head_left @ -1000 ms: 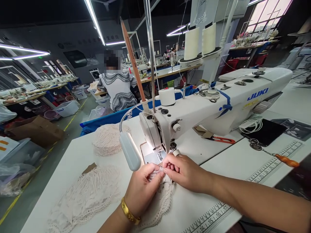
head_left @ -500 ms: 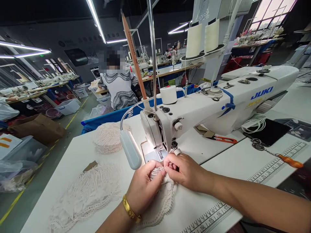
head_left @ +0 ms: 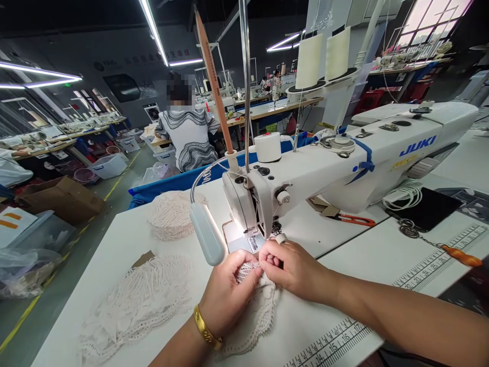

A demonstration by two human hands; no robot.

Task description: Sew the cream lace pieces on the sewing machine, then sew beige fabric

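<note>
Both hands meet over a piece of cream lace (head_left: 256, 313) lying on the white surface (head_left: 114, 244) just in front of the needle of the sewing machine (head_left: 344, 168). The left hand (head_left: 227, 293), with a gold bangle (head_left: 206, 332) at the wrist, has its fingers curled narrow and pinching the upper edge of the lace. The right hand (head_left: 294, 267) comes in from the right, its fingers bent tight and gripping the same edge, touching the left hand's fingertips. The rest of the lace trails down toward the person. A grey lamp head (head_left: 207, 240) on a bent neck hangs just left of the hands. Two heaps of lace lie on the surface to the left, one near (head_left: 137, 303) and one farther back (head_left: 171, 214). Orange-handled snips (head_left: 353, 220) lie under the machine's arm.
</note>
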